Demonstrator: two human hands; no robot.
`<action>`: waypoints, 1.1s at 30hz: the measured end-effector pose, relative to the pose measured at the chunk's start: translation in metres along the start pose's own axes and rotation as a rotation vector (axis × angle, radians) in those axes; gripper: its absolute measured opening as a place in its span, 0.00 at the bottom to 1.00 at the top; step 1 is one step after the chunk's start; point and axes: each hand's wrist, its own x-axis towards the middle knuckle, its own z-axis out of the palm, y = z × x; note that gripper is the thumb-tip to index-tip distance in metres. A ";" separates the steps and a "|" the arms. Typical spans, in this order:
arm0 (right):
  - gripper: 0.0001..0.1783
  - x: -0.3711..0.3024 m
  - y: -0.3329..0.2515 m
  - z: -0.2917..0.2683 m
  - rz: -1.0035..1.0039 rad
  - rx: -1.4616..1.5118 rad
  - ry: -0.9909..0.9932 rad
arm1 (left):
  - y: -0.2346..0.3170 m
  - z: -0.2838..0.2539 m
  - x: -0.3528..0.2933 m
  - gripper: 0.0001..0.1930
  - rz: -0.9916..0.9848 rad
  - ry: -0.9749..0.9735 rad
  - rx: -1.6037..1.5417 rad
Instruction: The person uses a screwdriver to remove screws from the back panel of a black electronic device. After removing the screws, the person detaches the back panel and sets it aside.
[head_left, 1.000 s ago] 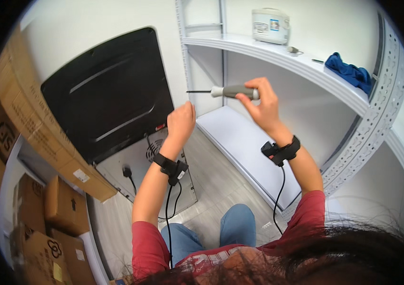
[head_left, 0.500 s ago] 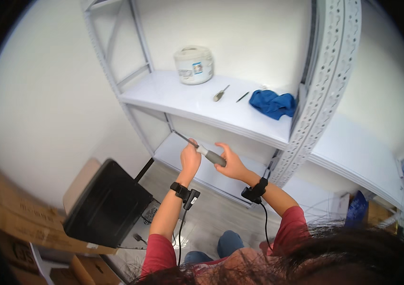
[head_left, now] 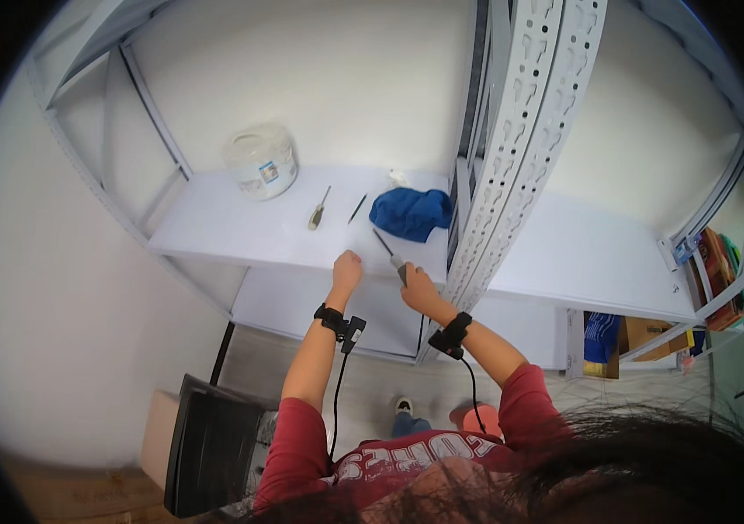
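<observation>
My right hand (head_left: pixel 422 290) is wrapped round the grey handle of a screwdriver (head_left: pixel 399 265), whose dark shaft points up and away toward the blue cloth (head_left: pixel 412 213). Just left of it, my left hand (head_left: pixel 347 271) is closed in a fist by the front edge of the white shelf (head_left: pixel 276 231); whatever it may hold is hidden. On that shelf lie a second screwdriver (head_left: pixel 316 215) with a pale handle and a thin dark pen-like stick (head_left: pixel 357 209). The cloth is bunched up beside the right post.
A white lidded tub (head_left: pixel 260 164) stands at the shelf's back left. The perforated metal post (head_left: pixel 512 166) rises close to my right hand. A lower shelf (head_left: pixel 328 306) lies below. At lower left is a black chair-like panel (head_left: pixel 214 450); boxes (head_left: pixel 643 336) sit at right.
My right hand has carried the screwdriver away from my left hand, its shaft now pointing to the cloth. The view has shifted rightward, and both hands are nearer the shelf edge.
</observation>
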 end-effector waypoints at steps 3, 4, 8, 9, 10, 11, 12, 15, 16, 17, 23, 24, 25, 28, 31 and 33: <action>0.29 0.022 0.015 0.012 0.035 -0.062 -0.058 | -0.008 0.024 0.029 0.05 -0.040 -0.033 -0.017; 0.28 0.027 0.020 0.018 -0.012 -0.122 0.018 | -0.006 0.030 0.036 0.05 -0.023 -0.032 -0.003; 0.31 0.052 0.030 0.038 0.013 -0.192 0.027 | -0.012 0.050 0.051 0.08 0.177 -0.044 0.071; 0.32 0.056 0.026 0.039 0.033 -0.221 0.036 | -0.017 0.052 0.051 0.08 0.216 -0.035 0.091; 0.33 0.060 0.023 0.040 0.054 -0.249 0.045 | -0.023 0.056 0.050 0.09 0.255 -0.026 0.110; 0.34 0.065 0.025 0.043 0.053 -0.276 0.056 | -0.021 0.058 0.053 0.10 0.306 -0.019 0.124; 0.34 0.069 0.027 0.045 0.053 -0.303 0.066 | -0.019 0.059 0.057 0.10 0.351 -0.011 0.123; 0.35 0.080 0.026 0.047 0.060 -0.364 0.088 | -0.022 0.061 0.066 0.10 0.447 -0.009 0.158; 0.35 0.083 0.024 0.047 0.064 -0.380 0.094 | -0.024 0.061 0.068 0.11 0.452 -0.025 0.193; 0.35 0.085 0.025 0.046 0.044 -0.388 0.105 | -0.023 0.061 0.067 0.11 0.457 -0.047 0.225; 0.32 0.094 0.025 0.045 -0.011 -0.378 0.224 | -0.021 0.061 0.068 0.15 0.457 0.004 0.278; 0.32 0.095 0.024 0.045 0.002 -0.378 0.223 | -0.021 0.062 0.068 0.16 0.434 0.008 0.261; 0.32 0.095 0.024 0.046 0.013 -0.378 0.221 | -0.021 0.063 0.068 0.17 0.410 0.012 0.245; 0.34 0.096 0.027 0.050 0.037 -0.327 0.249 | -0.020 0.059 0.071 0.21 0.331 -0.002 0.188; 0.35 0.094 0.026 0.045 0.031 -0.278 0.245 | -0.009 0.051 0.070 0.24 0.295 0.005 0.129; 0.37 0.091 0.021 0.037 0.011 -0.278 0.241 | -0.003 0.042 0.070 0.24 0.279 0.046 0.101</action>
